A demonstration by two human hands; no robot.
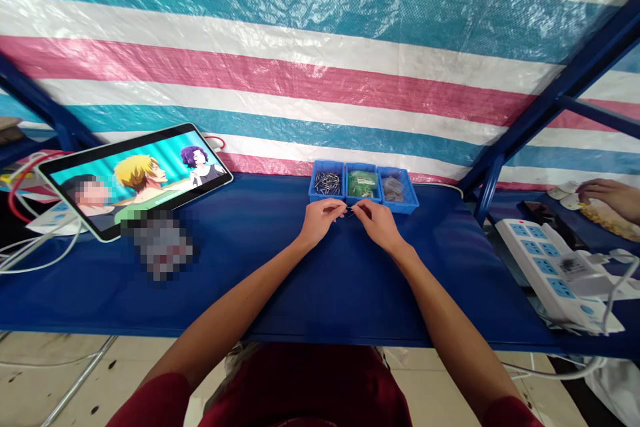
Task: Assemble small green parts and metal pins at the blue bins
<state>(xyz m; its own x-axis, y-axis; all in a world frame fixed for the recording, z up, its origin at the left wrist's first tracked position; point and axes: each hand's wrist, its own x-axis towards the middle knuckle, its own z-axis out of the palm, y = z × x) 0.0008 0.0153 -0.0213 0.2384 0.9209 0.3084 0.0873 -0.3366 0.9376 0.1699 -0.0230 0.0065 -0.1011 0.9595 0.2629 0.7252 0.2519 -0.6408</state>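
Observation:
My left hand (pixel 319 220) and my right hand (pixel 378 221) come close together above the blue table, just in front of three small blue bins. Thumb and fingers are pinched on both hands. Between the fingertips a thin, pale sliver shows, too small to name. The left bin (pixel 311 191) holds many short dark and silvery metal pieces. Green packing and pale strips fill the middle bin (pixel 361 201). In the right bin (pixel 415 200) lie small pieces in clear, greyish-brown plastic.
A tablet (pixel 145 177) showing a cartoon leans at the left, with cables (pixel 60 250) beside it. Next to it sits a blurred-out object (pixel 163 247). At right are a white power strip (pixel 545 260), blue frame posts (pixel 493 183) and another person's hand (pixel 615 195).

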